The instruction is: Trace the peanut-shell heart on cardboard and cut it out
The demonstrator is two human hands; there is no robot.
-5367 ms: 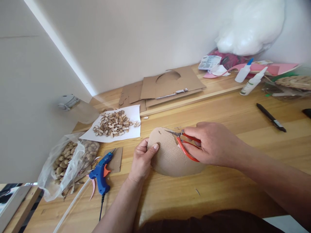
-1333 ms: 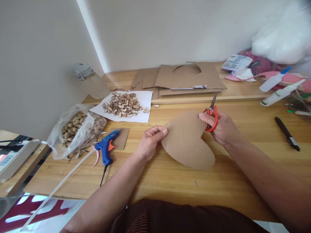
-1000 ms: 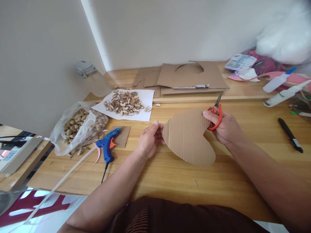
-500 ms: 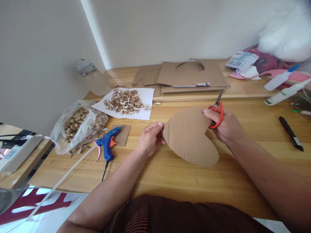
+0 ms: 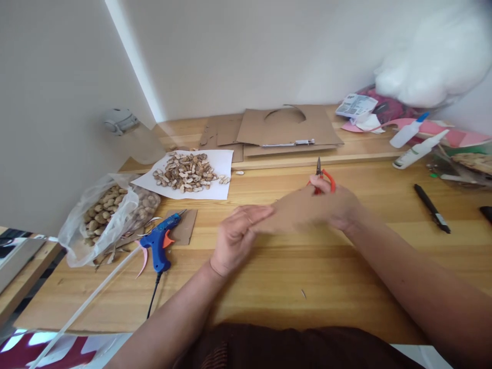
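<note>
A cardboard heart (image 5: 292, 212) is tilted nearly edge-on between my hands and smeared by motion, so its outline barely shows. My left hand (image 5: 238, 233) pinches its left end between thumb and fingers. On the other side, my right hand (image 5: 340, 202) is closed around red-handled scissors (image 5: 326, 179), whose blades point away from me. The heart's right part lies against this hand; the fingers behind it are hidden. Left of my hands, a blue glue gun (image 5: 158, 243) lies with its nozzle over a small cardboard piece (image 5: 186, 228).
Peanut shells (image 5: 186, 171) lie on white paper (image 5: 221, 174), beside a plastic bag (image 5: 73, 230) of peanuts. Cardboard sheets (image 5: 253, 125) and a craft knife (image 5: 303, 142) are at the back. A black pen (image 5: 432, 210) and glue bottles (image 5: 417, 151) stand or lie on the right.
The heart has turned from facing me to nearly edge-on. My left hand has shifted its grip along the rim. The camera view has swung slightly right.
</note>
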